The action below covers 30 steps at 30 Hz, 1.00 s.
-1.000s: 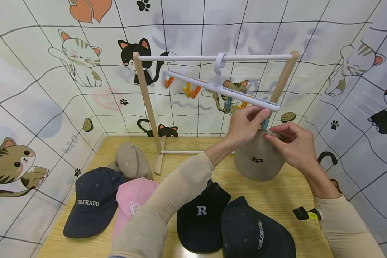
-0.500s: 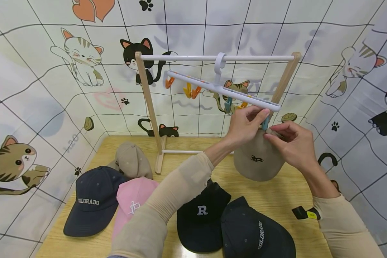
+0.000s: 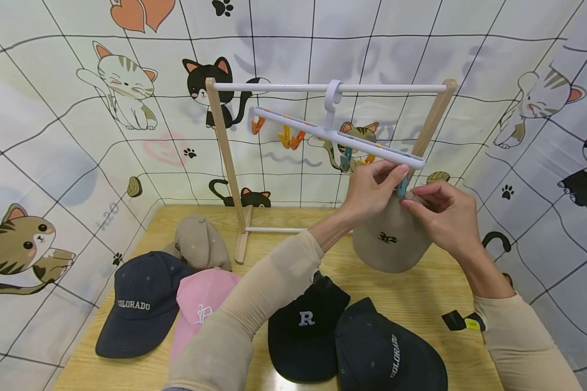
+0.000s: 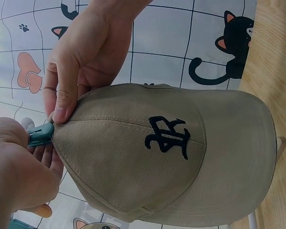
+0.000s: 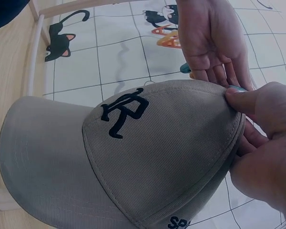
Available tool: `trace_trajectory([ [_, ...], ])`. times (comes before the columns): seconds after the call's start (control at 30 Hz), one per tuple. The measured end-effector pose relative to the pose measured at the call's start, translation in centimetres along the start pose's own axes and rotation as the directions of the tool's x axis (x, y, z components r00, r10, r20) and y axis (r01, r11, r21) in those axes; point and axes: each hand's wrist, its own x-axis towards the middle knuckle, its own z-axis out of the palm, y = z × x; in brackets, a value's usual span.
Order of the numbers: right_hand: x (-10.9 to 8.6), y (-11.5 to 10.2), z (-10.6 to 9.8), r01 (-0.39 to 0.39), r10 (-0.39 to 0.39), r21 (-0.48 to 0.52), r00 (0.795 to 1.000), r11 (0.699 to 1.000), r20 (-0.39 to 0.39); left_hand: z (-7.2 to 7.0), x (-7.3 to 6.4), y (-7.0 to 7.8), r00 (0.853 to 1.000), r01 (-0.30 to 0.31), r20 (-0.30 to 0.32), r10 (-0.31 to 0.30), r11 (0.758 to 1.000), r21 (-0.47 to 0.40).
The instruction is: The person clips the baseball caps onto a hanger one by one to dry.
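Currently, left hand [image 3: 369,190]: bent around the blue clip [image 3: 402,188], thumb and fingers drawn together, just under the lower end of the white hanger [image 3: 367,145].
Right hand [image 3: 447,217]: pinching the crown of the held cap [image 3: 393,244] between thumb and fingertips, right beside the blue clip.
Held cap: beige, dark lettering on the front, crown up, brim down, below the hanger's lower end; crown touching the blue clip, grip of the clip on the cloth too hidden to tell.
Hanger: hooked over the top bar of the rack [image 3: 225,152], tilted, with other clips [image 3: 283,137] in orange, yellow and teal hanging along it.
Surface [image 3: 420,296]: at left, navy cap [image 3: 144,304], second beige cap [image 3: 203,244] and pink cap [image 3: 207,293], partly behind the left sleeve [image 3: 274,285]; nearer the middle, black cap [image 3: 305,342] touching dark cap [image 3: 386,353].
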Motion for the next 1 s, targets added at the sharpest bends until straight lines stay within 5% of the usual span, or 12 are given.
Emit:
trace_trajectory([
  [1.0,0.45,-0.12,-0.14,0.011,-0.011,-0.003,1.0,1.0,0.009,0.04,-0.04,-0.09,1.0,-0.025,-0.006,0.025,1.0,-0.005],
])
